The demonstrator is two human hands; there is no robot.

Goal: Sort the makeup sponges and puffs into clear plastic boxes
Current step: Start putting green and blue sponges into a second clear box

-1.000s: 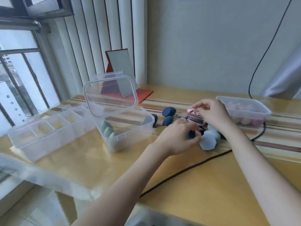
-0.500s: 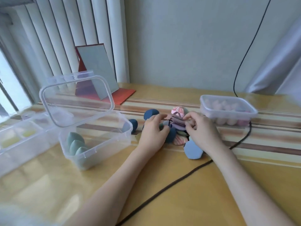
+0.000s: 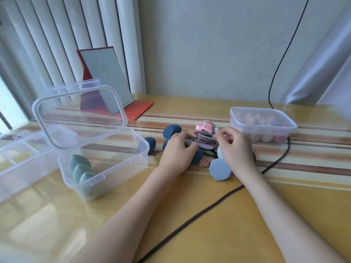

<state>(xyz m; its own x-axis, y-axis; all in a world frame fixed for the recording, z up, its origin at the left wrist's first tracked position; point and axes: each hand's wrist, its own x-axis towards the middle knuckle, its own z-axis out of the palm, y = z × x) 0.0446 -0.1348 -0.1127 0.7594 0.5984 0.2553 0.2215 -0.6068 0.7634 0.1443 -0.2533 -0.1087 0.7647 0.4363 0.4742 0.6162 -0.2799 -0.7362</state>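
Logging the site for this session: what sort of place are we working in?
Probably a home desk or dressing table by a window, not a workshop. Clues: the standing mirror with its red folding base, vertical blinds at the left, and the glossy striped table cover.

A stack of purple puffs (image 3: pixel 206 139) is pinched between the left hand (image 3: pixel 177 151) and right hand (image 3: pixel 234 149), right of the open clear box (image 3: pixel 106 164).

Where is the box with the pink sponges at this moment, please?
In the head view, the box with the pink sponges stands on the right of the table, just beyond the right hand, by the black cable.
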